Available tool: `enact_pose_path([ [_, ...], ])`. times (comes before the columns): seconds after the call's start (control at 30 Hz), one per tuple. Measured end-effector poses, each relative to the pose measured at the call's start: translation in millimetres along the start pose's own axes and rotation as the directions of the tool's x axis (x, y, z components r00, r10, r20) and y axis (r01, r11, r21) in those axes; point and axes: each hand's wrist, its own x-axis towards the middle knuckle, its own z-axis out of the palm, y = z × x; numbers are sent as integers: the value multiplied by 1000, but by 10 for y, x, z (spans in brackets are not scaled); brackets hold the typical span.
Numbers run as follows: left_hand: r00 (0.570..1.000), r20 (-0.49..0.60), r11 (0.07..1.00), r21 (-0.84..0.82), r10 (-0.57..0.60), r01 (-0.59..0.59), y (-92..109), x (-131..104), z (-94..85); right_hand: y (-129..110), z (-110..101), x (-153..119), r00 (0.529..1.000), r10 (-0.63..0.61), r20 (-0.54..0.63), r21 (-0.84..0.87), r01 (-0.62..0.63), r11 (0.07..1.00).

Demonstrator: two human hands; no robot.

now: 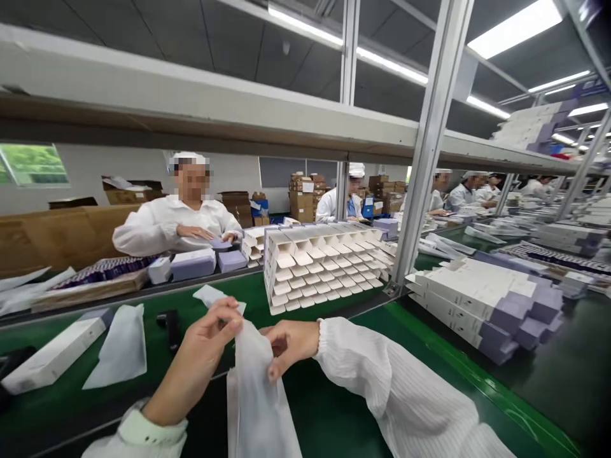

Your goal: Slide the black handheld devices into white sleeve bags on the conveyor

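A long translucent white bag runs from the bottom edge up to both of my hands. My left hand pinches its upper end between thumb and fingers. On the bag's right side, my right hand has its fingers curled around the edge, the thumb lower down. A pale strip shows along the bag's left side; whether anything lies inside is not clear. Behind my left hand a small piece of white film rests on the green surface.
Stacked open white cartons stand ahead. White and lilac boxes are piled right. At left lie a long carton, a loose bag and a black object. A metal post rises right of centre. People in white work opposite.
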Motion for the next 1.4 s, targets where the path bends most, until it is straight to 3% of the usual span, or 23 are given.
enact_pose_path([
  [0.03, 1000, 3, 1000, 23, 5, -5, 10, 4, 8, -12, 8, -1, 999, 16, -30, -21, -17, 1000],
  [0.1, 1000, -13, 997, 74, 4, -3, -45, -20, 10, -75, -62, 73, 965, 3, -262, -45, -15, 999],
  [0.17, 998, -60, 975, 221, -13, 26, -194, -71, -21, -178, -260, 242, 820, -113, -562, -170, 20, 985],
  [0.23, 996, -51, 881, 465, -70, 86, -382, -117, -89, -276, -545, 473, 631, -290, -719, -427, -72, 901],
  [0.27, 993, -16, 817, 566, -117, 106, -466, -130, -129, -303, -695, 594, 570, -355, -741, -539, -189, 821],
  [0.33, 973, 81, 716, 690, -218, 103, -577, -136, -203, -281, -963, 809, 536, -397, -745, -643, -419, 641],
  [0.4, 937, 191, 681, 730, -292, 63, -606, -122, -250, -151, -1149, 962, 540, -358, -762, -641, -543, 543],
  [0.5, 883, 305, 686, 727, -357, 26, -586, -101, -267, 135, -1260, 1095, 545, -293, -785, -610, -597, 522],
  [0.63, 918, 267, 749, 661, -294, 48, -627, -83, -266, 360, -1136, 1287, 558, -269, -785, -609, -618, 497],
  [0.67, 930, 248, 760, 648, -271, 48, -643, -82, -266, 384, -1055, 1362, 590, -270, -761, -635, -594, 494],
  [0.73, 943, 230, 768, 640, -239, 38, -659, -86, -260, 444, -846, 1534, 703, -232, -673, -702, -508, 499],
  [0.8, 948, 238, 765, 644, -213, 10, -643, -100, -244, 550, -612, 1699, 813, -144, -565, -738, -419, 530],
  [0.83, 947, 257, 765, 644, -192, -19, -626, -111, -233, 621, -505, 1763, 843, -102, -528, -736, -394, 551],
  [0.9, 938, 324, 758, 641, -121, -124, -585, -134, -212, 771, -353, 1842, 857, -50, -513, -702, -385, 599],
  [0.97, 912, 408, 708, 655, -39, -263, -554, -161, -201, 893, -314, 1846, 835, -32, -549, -642, -397, 656],
  [1.13, 855, 515, 382, 780, 58, -496, -575, -219, -222, 850, -593, 1451, 752, -32, -658, -450, -359, 818],
  [1.27, 782, 593, 206, 755, 193, -623, -654, -241, -271, 522, -704, 800, 743, -50, -667, -52, 21, 998],
  [1.33, 763, 605, 154, 752, 226, -641, -678, -244, -295, 360, -651, 510, 770, -49, -636, 146, 182, 973],
  [1.4, 763, 607, 130, 757, 225, -641, -692, -238, -312, 253, -557, 325, 790, -65, -610, 196, 230, 953],
])
